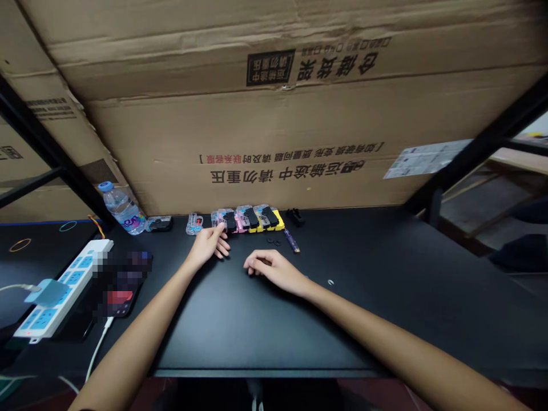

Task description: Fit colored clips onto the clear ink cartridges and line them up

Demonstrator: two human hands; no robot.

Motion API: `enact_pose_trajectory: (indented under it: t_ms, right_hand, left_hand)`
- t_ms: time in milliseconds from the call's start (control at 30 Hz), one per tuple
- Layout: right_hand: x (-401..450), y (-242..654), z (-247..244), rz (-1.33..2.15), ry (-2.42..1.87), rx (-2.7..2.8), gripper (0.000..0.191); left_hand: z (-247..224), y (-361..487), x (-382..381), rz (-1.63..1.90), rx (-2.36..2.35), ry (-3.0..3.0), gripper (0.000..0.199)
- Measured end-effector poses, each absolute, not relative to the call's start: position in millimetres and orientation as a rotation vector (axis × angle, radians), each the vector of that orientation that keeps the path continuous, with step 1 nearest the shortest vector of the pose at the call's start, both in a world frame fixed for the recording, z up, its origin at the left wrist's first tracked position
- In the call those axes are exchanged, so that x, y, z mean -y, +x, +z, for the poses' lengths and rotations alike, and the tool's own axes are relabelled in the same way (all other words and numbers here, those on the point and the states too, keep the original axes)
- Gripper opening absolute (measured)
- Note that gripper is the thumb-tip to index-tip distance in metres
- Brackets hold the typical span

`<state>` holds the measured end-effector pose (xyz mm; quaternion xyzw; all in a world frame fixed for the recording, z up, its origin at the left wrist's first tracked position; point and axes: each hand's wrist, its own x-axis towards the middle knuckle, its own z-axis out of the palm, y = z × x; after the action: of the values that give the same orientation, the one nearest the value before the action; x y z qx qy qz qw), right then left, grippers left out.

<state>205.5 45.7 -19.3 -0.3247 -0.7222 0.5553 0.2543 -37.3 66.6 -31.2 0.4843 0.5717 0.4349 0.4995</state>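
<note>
My left hand [209, 246] is at the near side of a row of small cases, its fingers loosely apart. Its thumb reaches the front of the leftmost black-and-clear case [226, 219], though I cannot tell whether it touches. To the right in the row are a case with pink edges [248, 218] and a case with yellow edges [268, 217]. My right hand [274, 268] rests low over the table with curled fingers; whatever they may hold is hidden. Small black rings [274, 242] and a dark blue stick [292, 241] lie beyond it.
Cardboard [278, 125] walls off the back of the black table [406, 274]. A clear case [194, 224], a black case [159, 223] and a water bottle [124, 211] stand left. Nearer are a phone [124, 297] and a power strip [64, 291]. A small white piece [330, 282] lies right.
</note>
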Motion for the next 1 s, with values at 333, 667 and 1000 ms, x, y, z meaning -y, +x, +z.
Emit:
enact_pose_trajectory:
  t_ms: [333, 667, 1000]
  right_hand:
    - [-48.3, 207.0, -20.3, 1.487, -0.896, 1.897, 0.028]
    - [-74.4, 215.3, -20.8, 1.264, -0.987, 1.820, 0.021]
    - [-76.4, 217.1, -35.3, 1.219, -0.937, 1.897, 0.016]
  left_hand:
    - [-28.0, -33.2, -61.0, 1.111, -1.401, 1.203, 0.068]
    - [-26.8, -35.4, -46.1, 1.151, -1.298, 1.455, 0.055]
    - [-2.9, -40.9, -33.4, 1.167, -1.615, 1.790, 0.031]
